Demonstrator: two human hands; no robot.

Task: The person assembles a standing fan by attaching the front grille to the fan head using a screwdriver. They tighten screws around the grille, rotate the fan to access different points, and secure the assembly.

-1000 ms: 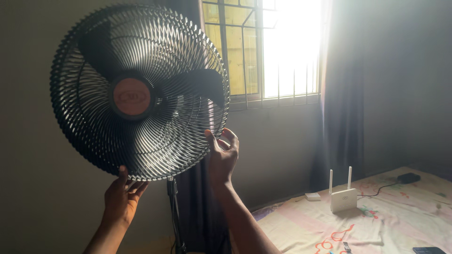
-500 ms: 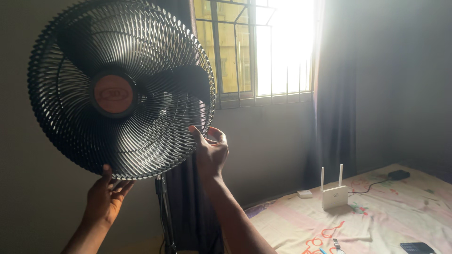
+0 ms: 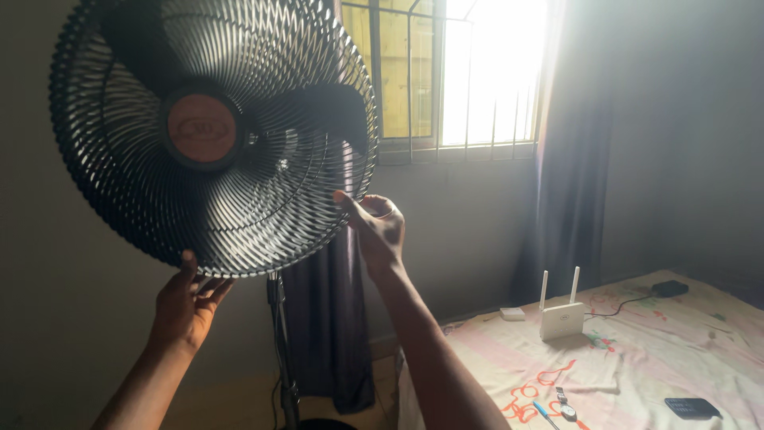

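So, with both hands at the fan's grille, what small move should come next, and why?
Probably pinch the grille rim with the right hand. Its fingers are at the lower right rim, but a firm grip is not clear. The left hand touches the bottom edge from below.

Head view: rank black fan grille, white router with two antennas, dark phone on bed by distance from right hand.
1. Black round fan grille: touching the right hand, at its left.
2. White router with two antennas: lower right, on the bed.
3. Dark flat phone: far lower right corner.
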